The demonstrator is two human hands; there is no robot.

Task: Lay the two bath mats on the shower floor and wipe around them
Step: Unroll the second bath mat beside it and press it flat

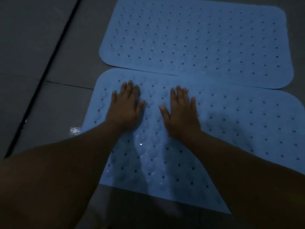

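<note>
Pressing both palms flat, fingers straight, I have my left hand (126, 107) and right hand (180, 111) on the near mat (239, 123), which lies on the floor (49, 63) overlapping the far mat (198, 38).

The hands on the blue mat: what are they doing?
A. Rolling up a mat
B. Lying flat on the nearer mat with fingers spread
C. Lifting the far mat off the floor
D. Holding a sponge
B: the left hand and the right hand both lie flat, fingers straight and spread, on the nearer mat, holding nothing, while the far mat lies flat and untouched.
</note>
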